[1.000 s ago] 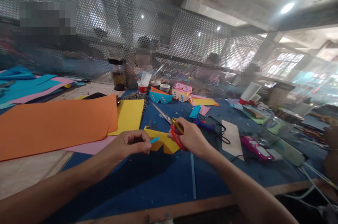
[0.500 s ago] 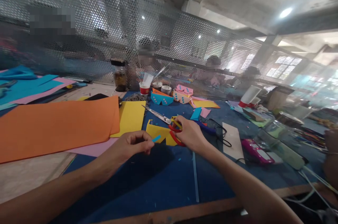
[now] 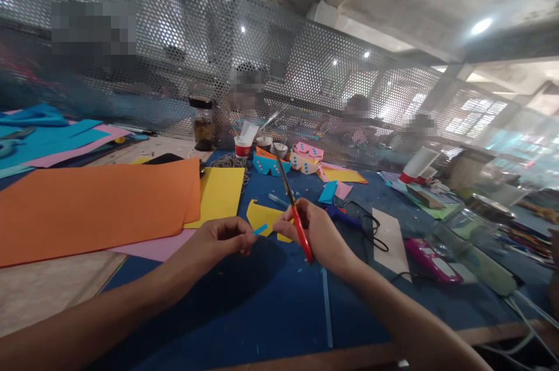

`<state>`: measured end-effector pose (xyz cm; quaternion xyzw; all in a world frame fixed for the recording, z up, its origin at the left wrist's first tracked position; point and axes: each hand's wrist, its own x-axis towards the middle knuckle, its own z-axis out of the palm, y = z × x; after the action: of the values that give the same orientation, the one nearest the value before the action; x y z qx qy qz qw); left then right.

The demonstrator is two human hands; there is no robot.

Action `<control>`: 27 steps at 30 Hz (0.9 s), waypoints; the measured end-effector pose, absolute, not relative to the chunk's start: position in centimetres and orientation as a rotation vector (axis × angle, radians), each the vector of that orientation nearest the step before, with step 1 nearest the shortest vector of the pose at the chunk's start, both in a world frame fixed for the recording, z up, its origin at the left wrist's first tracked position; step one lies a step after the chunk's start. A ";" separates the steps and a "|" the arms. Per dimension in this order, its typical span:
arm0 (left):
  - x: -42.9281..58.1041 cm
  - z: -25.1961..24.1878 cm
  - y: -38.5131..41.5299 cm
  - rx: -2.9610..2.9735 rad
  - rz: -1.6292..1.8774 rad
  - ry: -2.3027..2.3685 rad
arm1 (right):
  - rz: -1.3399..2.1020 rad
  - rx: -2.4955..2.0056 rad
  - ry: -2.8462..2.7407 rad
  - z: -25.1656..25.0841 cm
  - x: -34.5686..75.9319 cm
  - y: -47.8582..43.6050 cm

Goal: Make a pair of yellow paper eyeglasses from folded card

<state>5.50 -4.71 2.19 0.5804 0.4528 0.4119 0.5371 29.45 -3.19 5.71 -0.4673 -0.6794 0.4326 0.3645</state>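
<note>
Between thumb and forefinger, my left hand point(image 3: 227, 236) pinches a small strip of blue paper point(image 3: 261, 230). My right hand point(image 3: 317, 230) grips a pair of scissors point(image 3: 301, 231) by the red handle, blades pointing up and away from me. Between the two hands a yellow paper cutout point(image 3: 262, 215) lies on the table, partly covered by my right fingers. Farther back stand folded paper pieces decorated with small squares, among them a blue one point(image 3: 271, 165) and a pink one point(image 3: 308, 151).
Orange sheets point(image 3: 100, 208) and a yellow sheet point(image 3: 222, 193) lie left. A blue glue gun point(image 3: 345, 216) with a black cord, a pink device point(image 3: 430, 260) and a glass jar point(image 3: 474, 225) are right. Paper cups point(image 3: 243, 147) stand before a perforated metal screen point(image 3: 297, 74); people are beyond it.
The scissors have turned in my right hand, from lying flat toward the left to pointing upward on edge. My left hand keeps the blue strip in nearly the same place.
</note>
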 end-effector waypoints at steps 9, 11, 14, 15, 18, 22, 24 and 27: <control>5.7 2.4 -5.6 1.453 0.909 1.029 | 1.219 -1.109 -1.676 5.5 28.1 -4.6; 5.6 2.3 -5.6 1.440 0.933 1.011 | 1.207 -1.112 -1.646 5.6 28.3 -4.5; 5.3 2.1 -5.5 1.402 0.961 0.977 | 1.167 -1.092 -1.614 5.6 28.7 -4.3; 5.2 2.0 -5.4 1.385 0.966 0.966 | 1.155 -1.085 -1.610 5.5 28.8 -4.2; 5.0 1.7 -5.3 1.362 0.968 0.947 | 1.137 -1.094 -1.619 5.1 29.1 -4.0; 5.0 1.8 -5.3 1.385 0.971 0.942 | 1.082 -1.109 -1.618 4.7 29.2 -3.8; 5.1 2.0 -5.2 1.364 0.985 0.958 | 1.015 -1.106 -1.577 4.7 29.2 -3.9; 5.3 2.1 -5.2 1.326 1.004 0.982 | 0.969 -1.065 -1.514 5.0 29.0 -4.2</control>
<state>5.25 -5.16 2.13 0.5648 0.4183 0.4274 0.5687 28.96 -4.21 4.95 -0.4407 -0.6265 0.4012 0.5023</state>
